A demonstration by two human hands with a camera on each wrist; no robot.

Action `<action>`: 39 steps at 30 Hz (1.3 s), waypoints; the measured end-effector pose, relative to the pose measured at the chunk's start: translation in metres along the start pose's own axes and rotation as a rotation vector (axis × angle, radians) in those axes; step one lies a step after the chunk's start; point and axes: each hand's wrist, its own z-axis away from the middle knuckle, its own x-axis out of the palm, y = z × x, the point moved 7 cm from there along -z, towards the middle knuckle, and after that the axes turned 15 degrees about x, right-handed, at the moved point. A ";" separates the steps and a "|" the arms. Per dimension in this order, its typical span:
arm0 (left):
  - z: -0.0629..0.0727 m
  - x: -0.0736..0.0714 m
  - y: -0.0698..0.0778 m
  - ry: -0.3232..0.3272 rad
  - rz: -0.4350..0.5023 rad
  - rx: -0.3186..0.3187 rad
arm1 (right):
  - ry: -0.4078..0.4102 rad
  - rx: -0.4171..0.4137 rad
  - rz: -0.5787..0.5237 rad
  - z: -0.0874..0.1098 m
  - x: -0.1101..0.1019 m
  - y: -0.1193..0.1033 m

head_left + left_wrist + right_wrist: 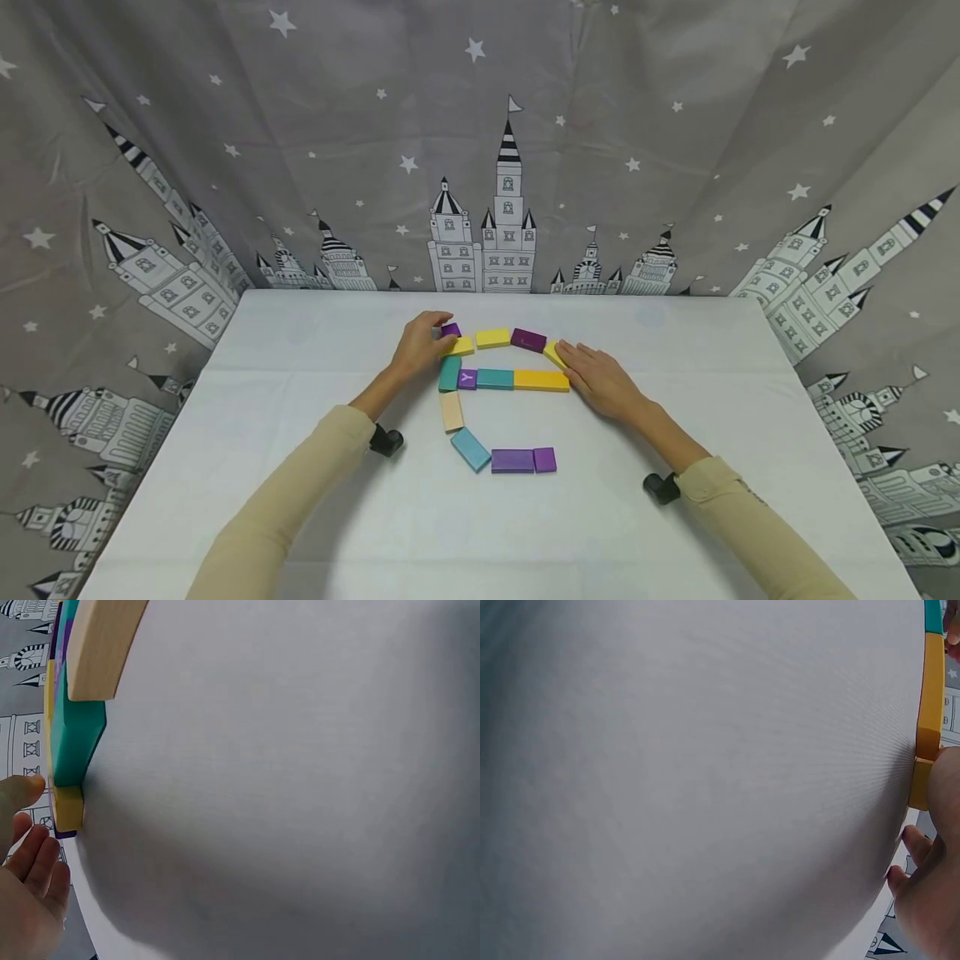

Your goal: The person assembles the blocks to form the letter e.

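Note:
Flat coloured blocks lie on the white table in a curved figure with a middle bar. My left hand (417,345) is at its upper left, thumb and fingertips on either side of a small purple block (451,330). Beside its thumb lies a yellow block (461,347), above a green block (79,739). My right hand (602,382) rests with extended fingers on another yellow block (554,354) at the upper right. The orange-yellow bar block (930,690) ends beside that hand. A dark purple block (528,340) and a yellow block (492,338) lie between the hands.
The middle bar also has a purple block marked Y (467,379) and a teal block (495,379). Lower down are a plain wood block (452,412), a blue block (471,450), and two purple blocks (512,461). A grey castle-print curtain (360,108) hangs behind the table (615,533).

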 end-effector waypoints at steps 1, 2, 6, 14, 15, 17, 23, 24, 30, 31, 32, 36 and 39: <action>0.000 0.000 -0.001 -0.004 0.001 -0.005 | 0.001 -0.001 0.001 0.000 0.000 0.000; 0.000 0.001 -0.002 -0.008 0.000 -0.012 | 0.002 -0.001 0.001 0.000 0.000 0.000; 0.000 0.000 -0.005 -0.016 0.008 -0.036 | 0.009 -0.003 0.004 0.000 0.000 0.000; -0.002 0.000 -0.011 -0.016 0.034 -0.048 | 0.008 -0.007 -0.001 0.000 -0.001 -0.001; -0.002 0.000 -0.011 -0.018 0.035 -0.048 | 0.009 -0.007 0.000 0.000 -0.001 -0.001; -0.003 0.000 -0.013 -0.022 0.038 -0.053 | 0.009 -0.005 0.001 0.000 0.000 0.000; -0.005 0.000 -0.016 -0.043 0.031 -0.069 | 0.003 0.001 0.004 -0.001 0.000 0.001; -0.006 0.000 -0.016 -0.047 0.032 -0.070 | 0.002 0.002 0.004 -0.001 0.001 0.001; -0.008 -0.002 -0.015 -0.059 0.031 -0.074 | -0.001 0.000 0.000 -0.002 0.000 0.001; -0.009 -0.002 -0.015 -0.060 0.027 -0.072 | -0.001 0.000 0.000 -0.002 0.000 0.001; -0.010 -0.002 -0.016 -0.061 0.022 -0.069 | -0.005 0.003 0.000 -0.002 0.000 0.001; -0.012 -0.003 -0.018 -0.069 -0.005 -0.062 | -0.006 0.005 0.002 -0.002 0.000 0.001; -0.012 -0.003 -0.016 -0.079 -0.014 -0.061 | -0.004 0.002 0.003 -0.001 0.000 0.001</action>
